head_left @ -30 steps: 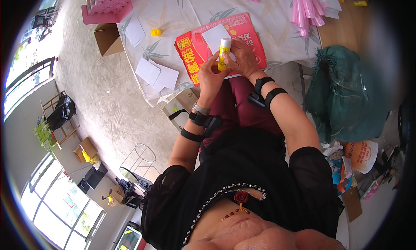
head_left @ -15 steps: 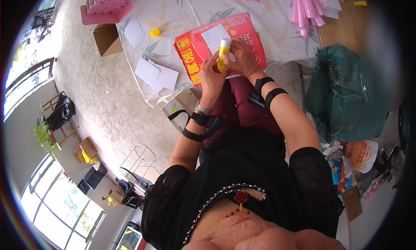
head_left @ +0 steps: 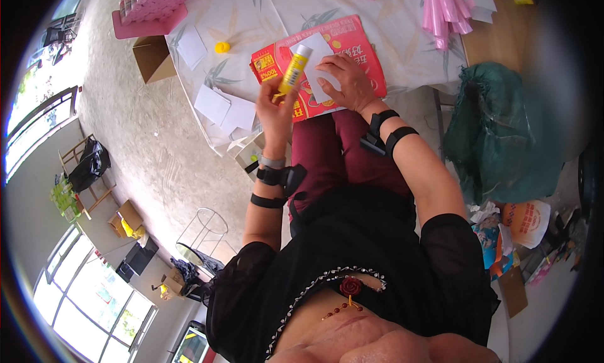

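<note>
My left hand point(head_left: 275, 105) is closed around the lower end of a yellow glue stick point(head_left: 294, 70) with a white tip, holding it tilted above a red printed sheet point(head_left: 352, 39). A white slip of paper point(head_left: 319, 47) lies on that sheet. Over the slip's right side is my right hand point(head_left: 347, 83), fingers and thumb apart and grasping nothing; whether the fingertips press on the paper is hard to make out. A small yellow cap point(head_left: 222, 47) sits on the patterned tablecloth point(head_left: 251, 33) farther to the left.
Loose white papers point(head_left: 212, 104) lie at the table's left edge. Pink tubes point(head_left: 440, 17) are piled at the far right, and a pink box point(head_left: 151, 20) of rolls stands far left. Below it is an open cardboard box point(head_left: 153, 60). A green sack point(head_left: 494, 133) stands right of the table.
My left hand has moved left with the glue stick, which now leans to the right. My right hand has come away from the stick and its fingers have spread over the white slip.
</note>
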`<control>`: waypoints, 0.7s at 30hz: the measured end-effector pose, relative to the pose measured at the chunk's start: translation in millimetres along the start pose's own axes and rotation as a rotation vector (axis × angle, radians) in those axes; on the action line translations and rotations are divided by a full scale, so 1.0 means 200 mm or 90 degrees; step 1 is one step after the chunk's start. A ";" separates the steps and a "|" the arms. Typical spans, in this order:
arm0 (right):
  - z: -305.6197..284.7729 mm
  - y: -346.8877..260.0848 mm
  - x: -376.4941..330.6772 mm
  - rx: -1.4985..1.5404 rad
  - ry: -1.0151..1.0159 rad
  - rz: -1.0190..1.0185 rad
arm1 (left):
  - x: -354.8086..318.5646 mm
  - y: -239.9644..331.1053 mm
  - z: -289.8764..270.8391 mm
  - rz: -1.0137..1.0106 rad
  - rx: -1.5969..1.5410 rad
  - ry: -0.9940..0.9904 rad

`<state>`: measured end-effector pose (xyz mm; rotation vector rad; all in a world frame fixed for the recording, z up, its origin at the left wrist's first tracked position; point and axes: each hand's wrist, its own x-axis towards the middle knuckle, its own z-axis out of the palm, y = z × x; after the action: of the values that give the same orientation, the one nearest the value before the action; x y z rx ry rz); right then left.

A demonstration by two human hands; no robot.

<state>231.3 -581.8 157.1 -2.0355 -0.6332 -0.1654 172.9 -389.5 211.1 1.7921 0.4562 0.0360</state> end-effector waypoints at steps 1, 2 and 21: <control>0.00 -0.01 0.01 -0.003 -0.011 0.006 | 0.03 0.04 -0.04 0.001 0.003 0.002; 0.01 -0.01 0.00 -0.007 -0.023 0.015 | 0.07 0.06 -0.07 0.050 0.012 0.017; 0.05 0.01 -0.01 -0.080 0.052 -0.052 | 0.24 0.32 -0.09 0.012 -0.507 -0.067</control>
<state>229.7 -574.8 149.4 -2.1125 -0.6691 -0.3412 231.0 -369.9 265.1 1.0095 0.2880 0.1185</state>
